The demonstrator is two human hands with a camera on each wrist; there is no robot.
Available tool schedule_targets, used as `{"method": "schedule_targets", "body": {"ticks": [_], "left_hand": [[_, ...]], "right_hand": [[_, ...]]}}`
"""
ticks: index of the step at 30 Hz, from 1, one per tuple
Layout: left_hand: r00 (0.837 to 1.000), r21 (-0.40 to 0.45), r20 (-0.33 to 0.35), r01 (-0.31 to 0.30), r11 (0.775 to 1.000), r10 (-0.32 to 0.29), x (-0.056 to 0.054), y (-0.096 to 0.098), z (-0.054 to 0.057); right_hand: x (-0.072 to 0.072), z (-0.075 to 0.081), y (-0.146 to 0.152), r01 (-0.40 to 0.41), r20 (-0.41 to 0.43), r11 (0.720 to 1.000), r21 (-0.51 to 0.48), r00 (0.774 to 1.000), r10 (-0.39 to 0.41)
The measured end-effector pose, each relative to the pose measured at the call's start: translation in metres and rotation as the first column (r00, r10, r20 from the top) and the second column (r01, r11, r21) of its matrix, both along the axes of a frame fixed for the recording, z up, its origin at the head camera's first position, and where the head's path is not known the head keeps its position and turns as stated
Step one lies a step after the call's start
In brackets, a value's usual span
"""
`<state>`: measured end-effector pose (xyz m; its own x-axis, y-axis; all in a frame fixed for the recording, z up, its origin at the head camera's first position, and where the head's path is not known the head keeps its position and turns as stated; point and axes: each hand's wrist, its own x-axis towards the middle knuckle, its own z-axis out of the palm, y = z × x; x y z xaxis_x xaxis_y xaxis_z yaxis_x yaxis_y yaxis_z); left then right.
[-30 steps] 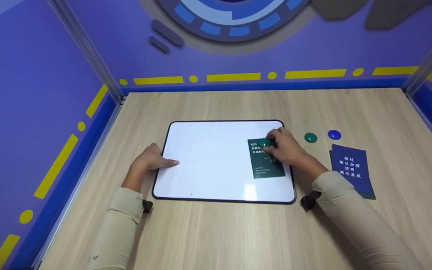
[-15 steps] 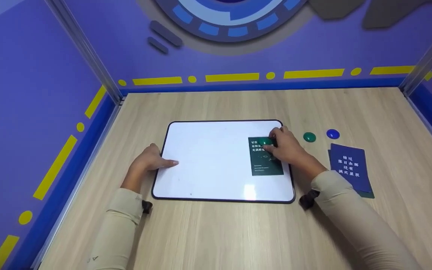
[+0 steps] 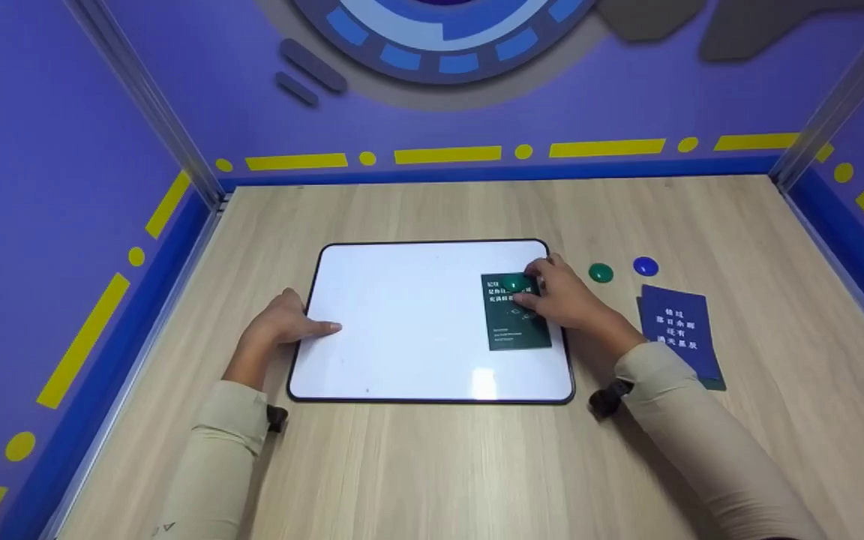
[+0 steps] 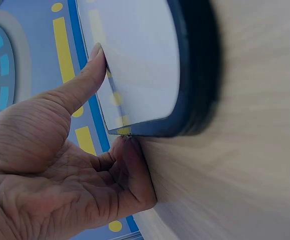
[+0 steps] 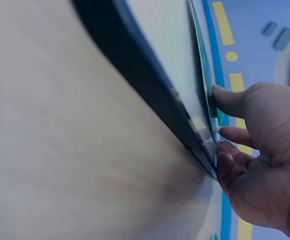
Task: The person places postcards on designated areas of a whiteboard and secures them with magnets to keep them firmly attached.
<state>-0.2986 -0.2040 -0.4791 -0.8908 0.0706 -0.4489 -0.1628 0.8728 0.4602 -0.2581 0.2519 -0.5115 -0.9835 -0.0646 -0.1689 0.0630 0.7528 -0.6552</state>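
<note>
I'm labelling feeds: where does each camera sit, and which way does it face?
Head: on the head, facing forward and down at the whiteboard and green card; left hand, right hand, sleeves show.
Left wrist: on that wrist, facing the whiteboard's edge; left hand shows.
Right wrist: on that wrist, facing whiteboard and green card edge-on; right hand shows.
Head and right wrist share the green card.

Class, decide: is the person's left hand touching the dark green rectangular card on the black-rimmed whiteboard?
Apart: the head view shows bare whiteboard between the left hand and green card.
</note>
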Motion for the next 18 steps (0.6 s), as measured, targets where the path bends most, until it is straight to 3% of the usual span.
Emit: {"method": "schedule_targets", "body": {"ticks": [5,8,18], "left_hand": [[1.000,0.014,-0.008,0.012,1.000,-0.012,0.000,-0.001,0.000],[1.000,0.008,-0.007,0.017,1.000,-0.016,-0.002,-0.001,-0.001],[1.000,-0.001,-0.008,0.018,1.000,-0.018,-0.001,-0.002,-0.002]], "right_hand": [[0.012,0.011,0.017,0.001,0.040,0.999,-0.034,0.999,0.000],[0.019,0.016,0.032,0.005,0.021,1.000,-0.027,1.000,-0.004],[0.051,0.028,0.104,0.056,-0.181,0.998,0.011,0.982,-0.053]]}}
